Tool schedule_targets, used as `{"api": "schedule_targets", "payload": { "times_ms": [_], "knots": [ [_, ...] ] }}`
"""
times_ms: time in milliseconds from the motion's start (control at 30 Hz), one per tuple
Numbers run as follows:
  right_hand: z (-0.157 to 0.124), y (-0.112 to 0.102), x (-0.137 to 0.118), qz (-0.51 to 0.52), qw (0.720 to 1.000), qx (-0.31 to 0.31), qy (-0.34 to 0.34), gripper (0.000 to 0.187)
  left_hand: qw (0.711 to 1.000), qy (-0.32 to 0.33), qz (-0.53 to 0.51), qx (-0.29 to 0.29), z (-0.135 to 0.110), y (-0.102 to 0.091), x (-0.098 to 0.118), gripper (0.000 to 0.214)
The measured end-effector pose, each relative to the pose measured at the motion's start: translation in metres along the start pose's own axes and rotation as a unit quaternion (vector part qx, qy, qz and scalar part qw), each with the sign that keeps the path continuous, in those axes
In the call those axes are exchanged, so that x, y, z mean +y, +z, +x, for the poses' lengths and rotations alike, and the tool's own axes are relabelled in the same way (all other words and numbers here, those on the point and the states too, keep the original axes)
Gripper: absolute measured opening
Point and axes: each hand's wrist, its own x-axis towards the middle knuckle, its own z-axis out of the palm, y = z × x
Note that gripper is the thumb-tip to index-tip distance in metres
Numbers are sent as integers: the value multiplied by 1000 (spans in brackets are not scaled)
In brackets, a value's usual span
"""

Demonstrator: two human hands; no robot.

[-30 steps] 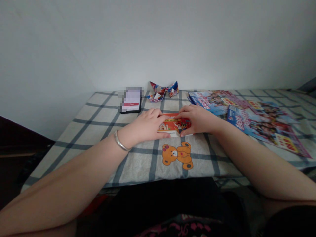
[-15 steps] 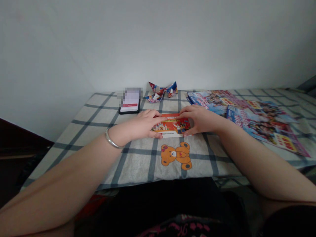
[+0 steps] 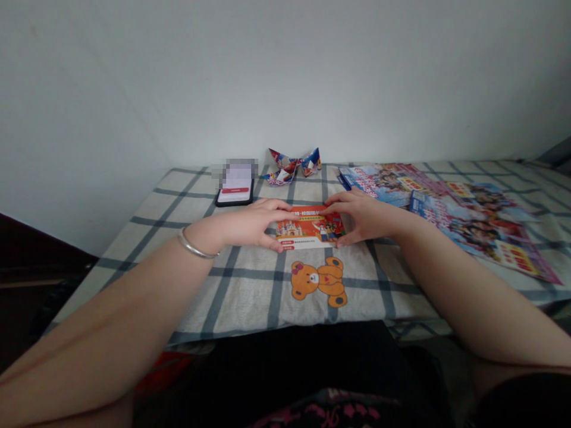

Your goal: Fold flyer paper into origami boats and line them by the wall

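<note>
A small red and white printed leaflet (image 3: 310, 229) lies on the checked cloth in front of me, with a castle and cartoon figures on it. My left hand (image 3: 256, 224), a silver bangle at its wrist, spans the leaflet's left end, thumb at the near edge and fingers at the far edge. At the right end my right hand (image 3: 357, 217) grips in the same way, thumb near and fingertips over the far edge. Just nearer to me a brown teddy bear print (image 3: 317, 282) decorates the cloth.
A phone (image 3: 235, 187) with a lit, partly blurred screen lies at the back left. Beside it stands a folded paper shape (image 3: 292, 166) in blue and red. Several glossy flyers (image 3: 477, 232) spread over the right side. A wall (image 3: 285, 77) rises behind the checked tablecloth (image 3: 250, 297).
My left hand has shifted a little to the left along the leaflet, uncovering more of its printed left side. My right hand has barely moved.
</note>
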Motion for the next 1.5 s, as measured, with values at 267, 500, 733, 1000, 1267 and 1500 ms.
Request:
{"api": "schedule_targets", "payload": {
  "times_ms": [267,500,733,1000,1267,1500],
  "knots": [
    [0,1,-1,14,1000,0,-2,73,1000,15,-15,-12,-3,-3,-3,72],
    [3,10,-5,16,1000,10,-16,73,1000,2,16,-8,-2,-4,11,67],
    [9,12,-18,2,995,43,-90,63,993,18,106,43,1,3,34,62],
    [13,9,-31,-46,994,71,-64,39,979,44,137,145,12,13,34,31],
    [21,15,-40,-155,982,106,32,29,967,32,163,194,21,15,38,21],
    [26,21,-41,-128,975,181,33,20,943,-21,188,274,26,17,45,23]
  ]
}}
